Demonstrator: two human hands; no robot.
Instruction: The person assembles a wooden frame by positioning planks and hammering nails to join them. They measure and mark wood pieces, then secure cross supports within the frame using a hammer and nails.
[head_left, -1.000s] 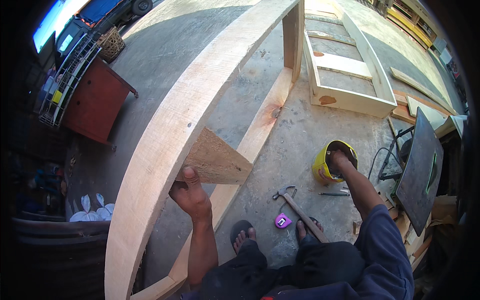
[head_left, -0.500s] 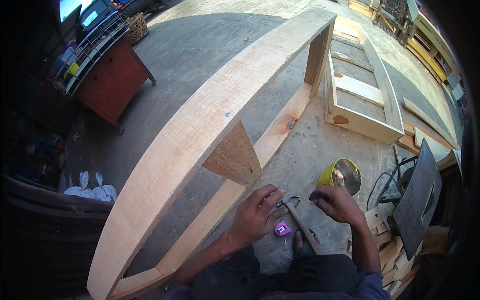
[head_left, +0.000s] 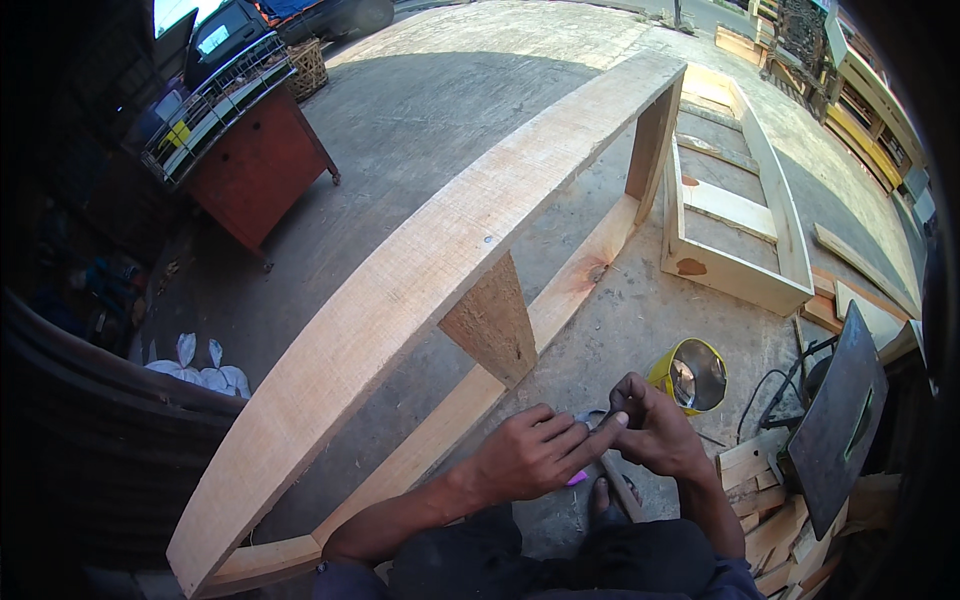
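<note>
Just right of a large curved wooden frame, my two hands meet at the fingertips. My left hand is closed, its fingers bent and reaching to the right hand. With thumb and fingers pinched together, my right hand touches them; anything held between the fingers is too small or hidden to make out. Below the hands a hammer lies with its handle toward me and its head mostly covered. A pink tape measure peeks out under the left hand. Beyond the right hand stands a yellow tin.
A second, ladder-like wooden frame lies on the concrete at the far right. A dark tilted plate with a slot stands at right above wood offcuts. At left are a red cabinet and white tied bags.
My hands, apart before, have come together at the fingertips, now covering most of the hammer head and tape measure. The view has shifted slightly.
</note>
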